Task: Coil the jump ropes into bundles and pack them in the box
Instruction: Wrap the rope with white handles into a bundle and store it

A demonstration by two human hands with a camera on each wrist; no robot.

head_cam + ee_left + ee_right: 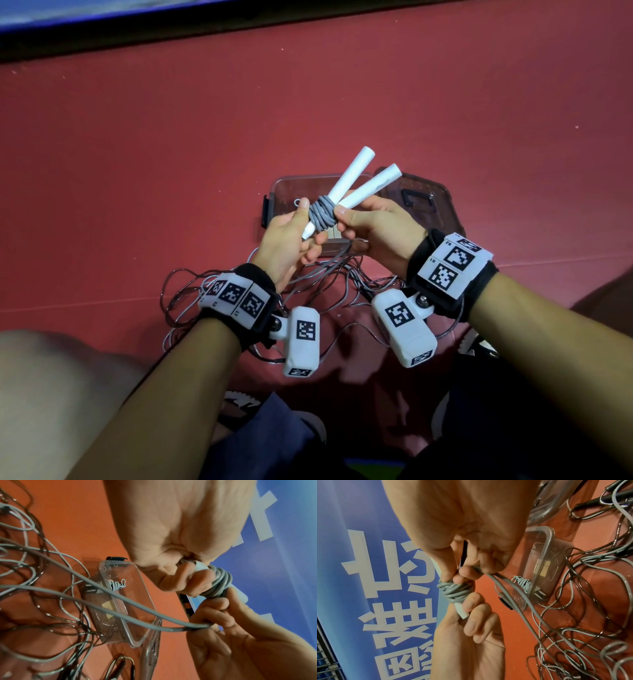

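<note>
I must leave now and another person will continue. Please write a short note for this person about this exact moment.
Left hand grips the white handles at the grey wrap. Right hand pinches the wrap and holds the loose grey cord.
The clear box stands open on the red floor, one coiled bundle inside.
Left: finish winding, pack it, then coil the tangled ropes on the floor.

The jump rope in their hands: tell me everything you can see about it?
The jump rope has two smooth white handles, plastic by the look, splayed in a V and pointing up and away. Grey cord is wound tightly round them where they meet. The left hand grips the handles' lower ends; the right hand pinches the wrap and holds the remaining cord, which trails down to the red floor.
</note>
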